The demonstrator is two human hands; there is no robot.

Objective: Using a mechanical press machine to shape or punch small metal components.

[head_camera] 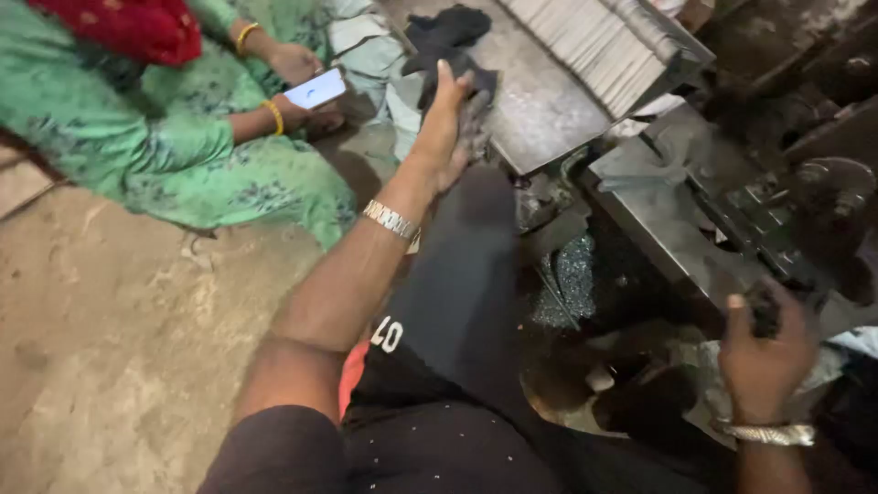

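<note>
My left hand (pixel 445 128) reaches forward to the edge of a grey metal machine table (pixel 540 110), its fingers closed around a dark rag (pixel 476 114). Another dark cloth (pixel 448 32) lies just beyond it on the table. A metal watch band sits on that wrist. My right hand (pixel 764 352) is low at the right, shut on a small dark lump (pixel 765 311) next to the machine's grey metal body (pixel 677 229). A silver bangle circles that wrist. My black-trousered leg (pixel 457 302) stretches between both hands.
A person in green clothes (pixel 165 128) sits on the floor at the upper left, holding a lit phone (pixel 315 89). A stack of thin pale sheets (pixel 594 37) lies on the machine. Bare dusty concrete floor (pixel 110 338) spreads at the left. Dark greasy machine parts (pixel 814 201) crowd the right.
</note>
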